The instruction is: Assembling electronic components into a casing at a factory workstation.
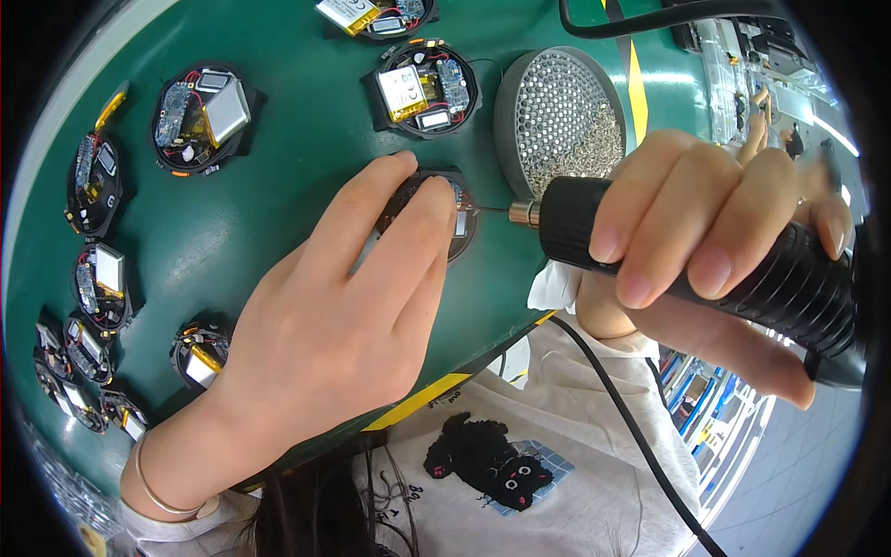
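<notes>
My left hand [348,297] bends over a round black electronic device [461,226] on the green work mat and holds it down, hiding most of it. My right hand [691,209] is wrapped around a black electric screwdriver [568,223], held nearly level. Its thin bit points left and reaches the device's right side, by the left fingertips; whether it sits in a screw cannot be made out. Just behind the screwdriver's tip, a round grey dish [507,139] with a dimpled floor holds many small silvery screws [589,148].
Similar round device [425,88] lies beyond my left hand, another [200,119] farther left. Several more, with the nearest device [200,355] by my left wrist, line the left side. A black cable [622,408] hangs over my lap. Yellow-black tape [418,401] edges the table [269,56].
</notes>
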`<state>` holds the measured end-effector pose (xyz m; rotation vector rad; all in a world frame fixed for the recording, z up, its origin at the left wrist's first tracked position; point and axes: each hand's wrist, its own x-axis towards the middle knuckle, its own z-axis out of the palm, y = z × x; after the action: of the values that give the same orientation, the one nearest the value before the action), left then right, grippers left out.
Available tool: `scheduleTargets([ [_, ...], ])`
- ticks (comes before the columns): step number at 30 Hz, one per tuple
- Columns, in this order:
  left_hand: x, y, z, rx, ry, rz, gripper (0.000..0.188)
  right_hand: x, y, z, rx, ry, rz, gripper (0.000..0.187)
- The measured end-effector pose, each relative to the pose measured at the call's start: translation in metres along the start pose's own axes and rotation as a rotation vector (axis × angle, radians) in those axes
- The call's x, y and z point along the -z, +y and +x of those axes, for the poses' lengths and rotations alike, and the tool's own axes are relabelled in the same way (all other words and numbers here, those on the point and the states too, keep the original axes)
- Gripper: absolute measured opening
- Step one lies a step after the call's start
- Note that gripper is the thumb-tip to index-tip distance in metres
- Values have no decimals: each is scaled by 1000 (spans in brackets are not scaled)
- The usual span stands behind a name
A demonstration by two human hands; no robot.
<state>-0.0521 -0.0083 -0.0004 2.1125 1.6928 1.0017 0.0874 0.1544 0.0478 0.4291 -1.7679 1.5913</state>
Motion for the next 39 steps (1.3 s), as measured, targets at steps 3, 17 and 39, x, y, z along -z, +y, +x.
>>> scheduleTargets([
  [3,2,2,6,-22,1,-18,49,0,-9,6,-29,-32,-73,76],
  [17,3,2,5,-19,-27,-10,48,4,-9,2,-49,-40,-39,78],
  [39,3,1,8,3,-57,14,42,13,2,2,-49,-138,8,79],
])
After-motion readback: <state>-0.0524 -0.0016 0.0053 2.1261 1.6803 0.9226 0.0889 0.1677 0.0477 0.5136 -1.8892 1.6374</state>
